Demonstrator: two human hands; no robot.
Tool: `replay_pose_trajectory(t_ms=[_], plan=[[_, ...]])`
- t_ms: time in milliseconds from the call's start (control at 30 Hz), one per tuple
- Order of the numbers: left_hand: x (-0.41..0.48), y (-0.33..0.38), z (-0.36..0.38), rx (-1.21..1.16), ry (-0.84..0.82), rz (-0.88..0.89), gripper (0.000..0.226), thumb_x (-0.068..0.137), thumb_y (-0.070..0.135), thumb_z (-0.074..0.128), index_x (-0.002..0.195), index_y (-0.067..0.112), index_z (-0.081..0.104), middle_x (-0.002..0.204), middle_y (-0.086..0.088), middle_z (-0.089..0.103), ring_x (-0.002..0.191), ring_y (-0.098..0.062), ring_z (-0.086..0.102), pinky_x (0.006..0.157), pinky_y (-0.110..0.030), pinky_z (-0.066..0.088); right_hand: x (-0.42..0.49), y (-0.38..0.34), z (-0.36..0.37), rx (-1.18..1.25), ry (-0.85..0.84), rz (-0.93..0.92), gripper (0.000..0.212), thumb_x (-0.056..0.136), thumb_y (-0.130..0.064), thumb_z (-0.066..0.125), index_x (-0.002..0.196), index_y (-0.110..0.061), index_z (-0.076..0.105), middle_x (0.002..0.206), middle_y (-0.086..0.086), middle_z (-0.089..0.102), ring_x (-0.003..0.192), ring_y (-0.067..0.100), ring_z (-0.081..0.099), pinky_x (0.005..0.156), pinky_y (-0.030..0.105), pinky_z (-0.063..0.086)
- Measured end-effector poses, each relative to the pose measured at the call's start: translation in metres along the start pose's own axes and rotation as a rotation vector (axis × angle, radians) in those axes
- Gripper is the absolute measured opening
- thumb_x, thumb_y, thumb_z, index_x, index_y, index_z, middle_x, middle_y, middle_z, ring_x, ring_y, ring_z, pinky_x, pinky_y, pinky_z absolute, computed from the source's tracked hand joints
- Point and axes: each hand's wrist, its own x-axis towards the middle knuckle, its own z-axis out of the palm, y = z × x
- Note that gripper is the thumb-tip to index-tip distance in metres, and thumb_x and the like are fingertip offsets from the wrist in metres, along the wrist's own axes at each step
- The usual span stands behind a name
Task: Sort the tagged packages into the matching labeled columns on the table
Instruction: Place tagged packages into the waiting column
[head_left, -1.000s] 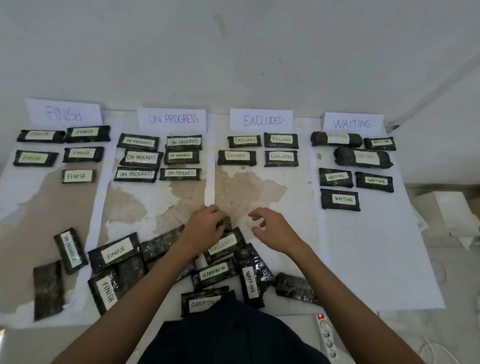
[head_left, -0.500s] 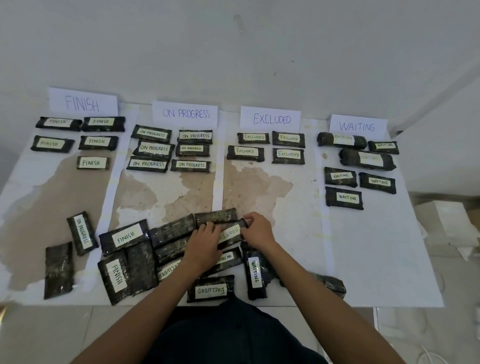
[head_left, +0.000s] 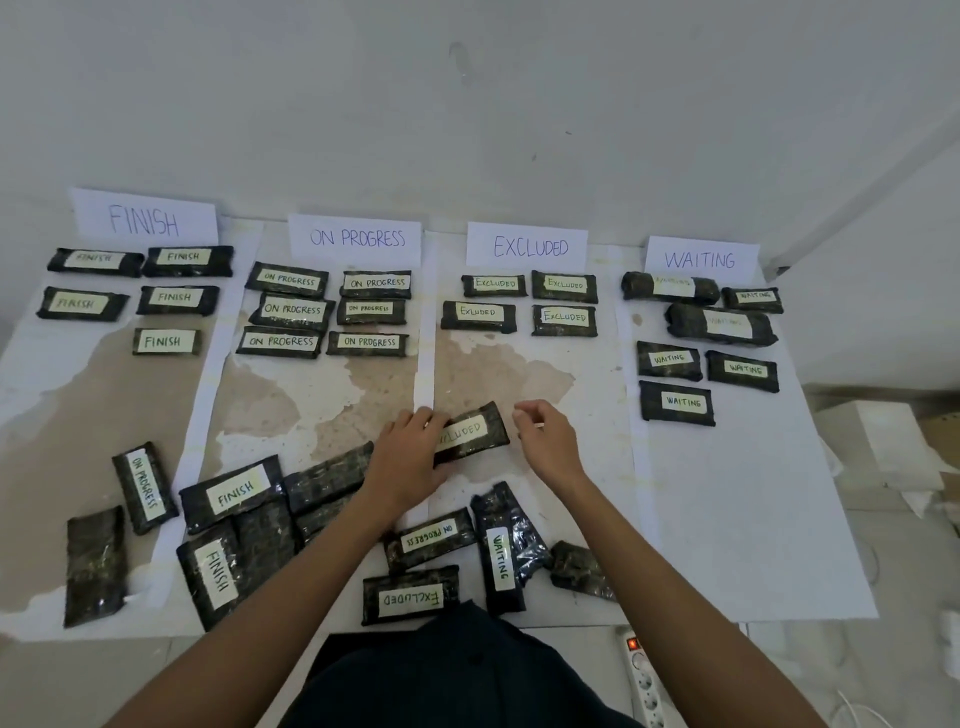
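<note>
The left hand (head_left: 410, 452) grips the left end of the package tagged EXCLUDED (head_left: 475, 431), fingers curled over it. The right hand (head_left: 545, 441) hovers just beside its right end, fingers loosely curled and holding nothing. The package lies low in the third column, its long axis slanting from lower left to upper right. The four sorted packages (head_left: 478, 314) sit straight ahead toward the wall under the EXCLUDED sign (head_left: 527, 245), so the move is likely a forward push with the left hand, turning the package crosswise below them.
</note>
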Motion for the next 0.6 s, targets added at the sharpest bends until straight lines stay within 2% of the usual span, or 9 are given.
replay_pose_trajectory(t_ms=[100,233,400,600], plan=[[0.025,0.000,-0.009,0.032,-0.002,0.015,0.057,0.075,0.029,0.067,0.127,0.015,0.049,0.119,-0.005,0.056,0.106,-0.028,0.050,0.090,-0.040,0.041,0.007,0.000,-0.007,-0.074,0.017,-0.061,0.028,0.097,-0.026,0.048,0.119,-0.013,0.058,0.113,0.002,0.059,0.098,0.013,0.055,0.086,0.024,0.042],[0.061,0.000,-0.016,0.086,-0.022,0.025,0.057,0.080,0.032,0.065,0.131,0.018,0.046,0.124,-0.004,0.053,0.110,-0.027,0.047,0.093,-0.039,0.038,0.019,0.006,-0.009,-0.146,-0.009,-0.104,0.031,0.096,-0.024,0.050,0.123,-0.012,0.055,0.121,0.007,0.056,0.108,0.017,0.054,0.092,0.027,0.044],[0.108,-0.004,-0.014,0.146,-0.074,0.026,0.056,0.087,0.018,0.057,0.139,0.017,0.037,0.134,-0.004,0.046,0.118,-0.028,0.040,0.099,-0.040,0.034,0.041,0.010,-0.009,-0.176,-0.038,-0.109,0.032,0.094,-0.023,0.053,0.125,-0.013,0.053,0.125,0.006,0.053,0.110,0.015,0.052,0.094,0.023,0.042],[0.145,-0.008,-0.002,0.181,-0.138,0.017,0.058,0.089,0.018,0.055,0.142,0.016,0.033,0.136,-0.005,0.043,0.123,-0.029,0.036,0.100,-0.039,0.032,0.064,0.012,-0.008,-0.177,-0.062,-0.103,0.033,0.093,-0.018,0.053,0.125,-0.014,0.053,0.127,0.004,0.051,0.108,0.013,0.051,0.092,0.021,0.042]])
